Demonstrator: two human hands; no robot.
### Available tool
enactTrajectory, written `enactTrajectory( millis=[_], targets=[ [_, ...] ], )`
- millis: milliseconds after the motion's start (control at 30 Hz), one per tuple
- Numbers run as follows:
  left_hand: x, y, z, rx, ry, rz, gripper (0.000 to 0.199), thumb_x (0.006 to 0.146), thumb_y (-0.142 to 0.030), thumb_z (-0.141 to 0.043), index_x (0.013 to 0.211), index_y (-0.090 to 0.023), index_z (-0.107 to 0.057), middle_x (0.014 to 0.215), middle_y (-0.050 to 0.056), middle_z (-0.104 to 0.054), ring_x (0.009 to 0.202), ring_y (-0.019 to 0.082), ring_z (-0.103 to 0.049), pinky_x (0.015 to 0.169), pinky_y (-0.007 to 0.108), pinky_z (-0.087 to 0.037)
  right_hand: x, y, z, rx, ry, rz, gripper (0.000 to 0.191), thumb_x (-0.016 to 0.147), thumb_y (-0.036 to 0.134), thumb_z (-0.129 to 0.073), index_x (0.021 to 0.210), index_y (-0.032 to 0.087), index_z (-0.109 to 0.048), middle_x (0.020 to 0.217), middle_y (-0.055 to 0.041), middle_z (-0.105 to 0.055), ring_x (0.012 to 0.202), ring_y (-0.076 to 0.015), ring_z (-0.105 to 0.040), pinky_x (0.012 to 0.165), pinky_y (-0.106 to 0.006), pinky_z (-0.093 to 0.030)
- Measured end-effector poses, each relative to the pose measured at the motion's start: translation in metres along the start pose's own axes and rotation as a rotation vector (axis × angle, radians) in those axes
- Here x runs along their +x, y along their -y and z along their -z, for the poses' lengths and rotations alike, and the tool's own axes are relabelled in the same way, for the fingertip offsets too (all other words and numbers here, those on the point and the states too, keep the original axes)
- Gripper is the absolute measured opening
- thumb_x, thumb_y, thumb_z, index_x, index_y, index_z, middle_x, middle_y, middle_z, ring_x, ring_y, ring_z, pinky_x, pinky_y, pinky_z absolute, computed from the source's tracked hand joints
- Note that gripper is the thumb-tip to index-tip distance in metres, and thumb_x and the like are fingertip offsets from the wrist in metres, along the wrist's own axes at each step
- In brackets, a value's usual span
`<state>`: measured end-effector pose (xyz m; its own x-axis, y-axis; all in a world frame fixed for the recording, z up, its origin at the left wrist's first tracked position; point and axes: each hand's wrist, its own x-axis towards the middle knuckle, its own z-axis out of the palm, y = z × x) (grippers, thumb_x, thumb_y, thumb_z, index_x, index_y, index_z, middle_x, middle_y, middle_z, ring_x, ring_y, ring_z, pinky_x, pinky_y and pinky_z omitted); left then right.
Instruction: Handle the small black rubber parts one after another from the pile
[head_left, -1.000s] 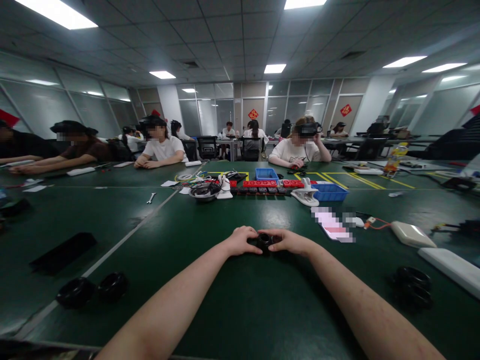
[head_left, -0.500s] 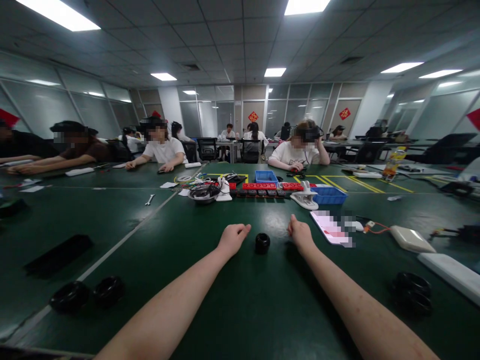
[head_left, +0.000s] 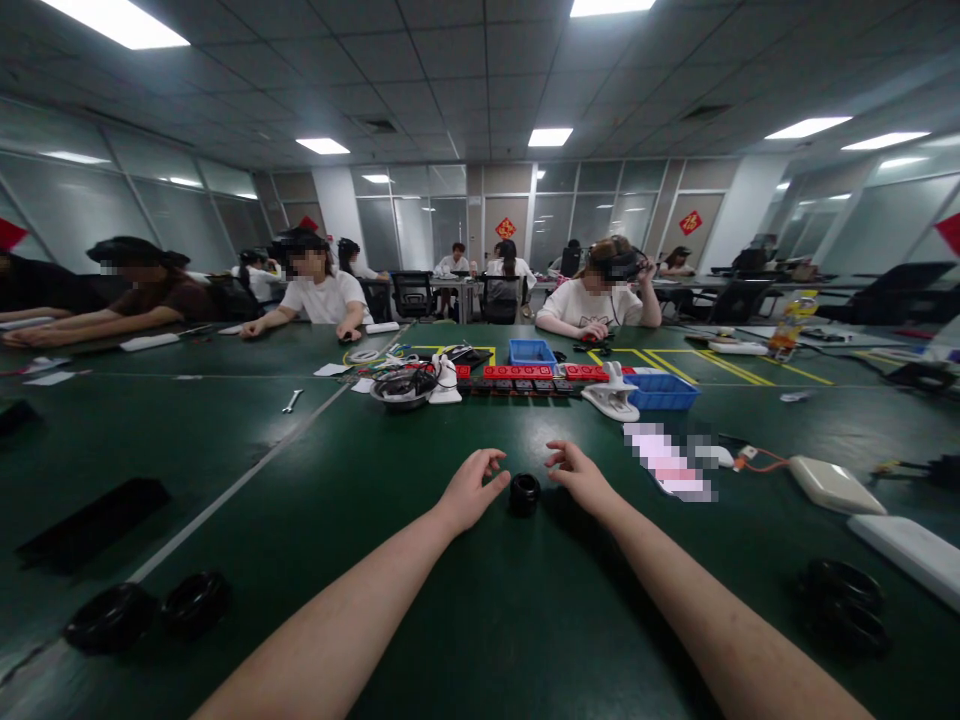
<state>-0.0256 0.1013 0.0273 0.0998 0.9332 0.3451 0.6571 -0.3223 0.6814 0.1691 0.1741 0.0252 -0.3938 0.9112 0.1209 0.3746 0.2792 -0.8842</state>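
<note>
A small black ring-shaped part (head_left: 524,494) lies on the green table (head_left: 480,620), between my two hands. Just to its left is my left hand (head_left: 474,488), its thumb and fingers apart and nothing held. On the other side my right hand (head_left: 583,478) reaches in from the right with fingers spread, also holding nothing. Two more black rings (head_left: 196,604) lie at the lower left, and a stack of black rings (head_left: 844,605) is at the lower right.
Across the middle stand a red and black strip (head_left: 517,380), a blue bin (head_left: 664,391) and a bowl of cables (head_left: 403,388). A phone (head_left: 667,462) lies beyond my right hand. A wrench (head_left: 292,401) is at the left. People sit across the table.
My right hand has moved left toward the black ring and its fingers have spread. The fingers of my left hand have opened. The view has shifted slightly.
</note>
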Motion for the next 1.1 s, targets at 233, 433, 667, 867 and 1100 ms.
enactTrajectory(
  millis=[233, 433, 667, 867, 1100],
  targets=[
    [-0.003, -0.006, -0.009, 0.222, 0.15, 0.056, 0.078, 0.045, -0.059, -0.066, 0.11, -0.022, -0.043, 0.105, 0.007, -0.047, 0.099, 0.026, -0.043, 0.084, 0.037, -0.035, -0.023, 0.017, -0.009, -0.098, 0.146, -0.049, 0.062, 0.051, 0.03, -0.069, 0.104, 0.016, -0.04, 0.093, -0.0046, -0.05, 0.066, -0.0126, -0.047, 0.061, -0.028, -0.04],
    [0.0, -0.01, -0.024, 0.329, 0.1, 0.103, 0.053, 0.053, -0.048, -0.066, 0.094, -0.019, -0.049, 0.09, 0.004, -0.053, 0.086, 0.023, -0.049, 0.076, 0.034, -0.037, -0.031, 0.009, -0.037, -0.23, -0.135, -0.036, 0.056, 0.047, 0.043, -0.07, 0.09, 0.017, -0.045, 0.083, -0.0033, -0.052, 0.073, -0.0179, -0.05, 0.063, -0.029, -0.038],
    [0.001, -0.015, -0.025, 0.373, 0.108, 0.122, 0.024, 0.062, -0.035, -0.057, 0.08, -0.019, -0.052, 0.08, 0.003, -0.057, 0.08, 0.022, -0.052, 0.071, 0.032, -0.037, -0.035, 0.016, -0.049, -0.298, -0.229, -0.03, 0.043, 0.051, 0.048, -0.066, 0.075, 0.021, -0.042, 0.073, -0.001, -0.052, 0.066, -0.017, -0.049, 0.057, -0.028, -0.036],
    [0.003, -0.012, -0.026, 0.359, 0.123, 0.14, 0.021, 0.059, -0.034, -0.06, 0.072, -0.019, -0.053, 0.078, 0.002, -0.057, 0.078, 0.022, -0.053, 0.069, 0.032, -0.038, -0.034, 0.012, -0.053, -0.261, -0.244, -0.003, 0.036, 0.054, 0.043, -0.066, 0.071, 0.02, -0.044, 0.074, -0.0016, -0.053, 0.068, -0.0167, -0.049, 0.059, -0.028, -0.037],
    [0.008, -0.005, -0.016, 0.294, 0.237, 0.039, 0.034, 0.055, -0.046, -0.064, 0.072, -0.017, -0.057, 0.073, 0.001, -0.057, 0.071, 0.018, -0.053, 0.06, 0.025, -0.036, -0.033, 0.013, -0.034, -0.138, -0.037, 0.099, 0.032, 0.057, 0.026, -0.066, 0.086, 0.017, -0.056, 0.085, -0.0035, -0.055, 0.081, -0.0187, -0.051, 0.072, -0.031, -0.039]
  ],
)
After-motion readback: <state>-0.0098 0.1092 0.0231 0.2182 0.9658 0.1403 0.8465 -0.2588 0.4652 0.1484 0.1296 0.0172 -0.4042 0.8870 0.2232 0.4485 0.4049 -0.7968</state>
